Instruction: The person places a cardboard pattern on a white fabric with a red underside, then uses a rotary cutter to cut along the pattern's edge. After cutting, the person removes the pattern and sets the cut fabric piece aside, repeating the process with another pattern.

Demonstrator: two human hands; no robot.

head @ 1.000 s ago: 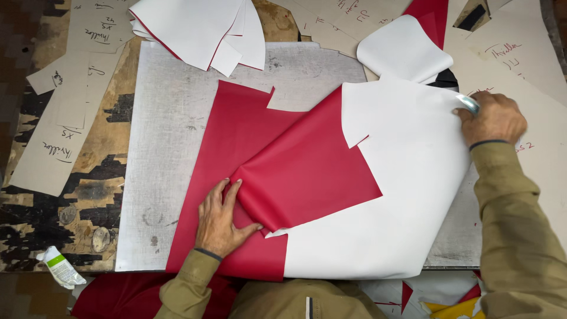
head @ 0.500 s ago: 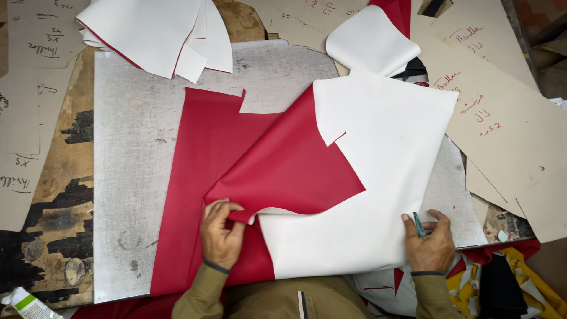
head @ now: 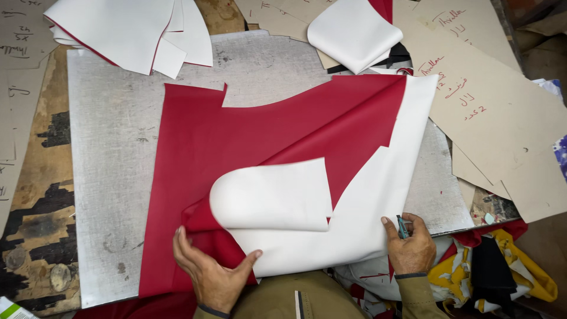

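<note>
1. Counter (head: 106,177): grey scuffed metal plate under both hands, running up and away from them; worn wood showing at its left edge.
2. Sheet (head: 248,136): large, red on one face and white on the other, spread flat on the counter above the left hand, notched along its upper edge. Right part turned over, white face up, stretching from the right hand up to the far right corner.
3. Fold (head: 271,195): rounded white flap of the same sheet, curled back onto the red, just above the left hand and between the two hands.
4. Card patterns (head: 496,112): tan, handwritten, lying overlapped up and to the right of the right hand; more along the top and far left.
5. White pieces (head: 124,29): cut stack well above the left hand at the counter's top edge. Another folded white piece (head: 354,29) well above the right hand.
6. Left hand (head: 214,273): flat on the sheet's near edge, fingers spread, thumb reaching onto the white; pressing, not closed round anything.
7. Right hand (head: 410,245): at the sheet's white near edge, fingers curled tight round a tool (head: 402,227).
8. Tool: small, dark, bluish tip poking out above the fingers, touching the white edge; kind not clear.
</note>
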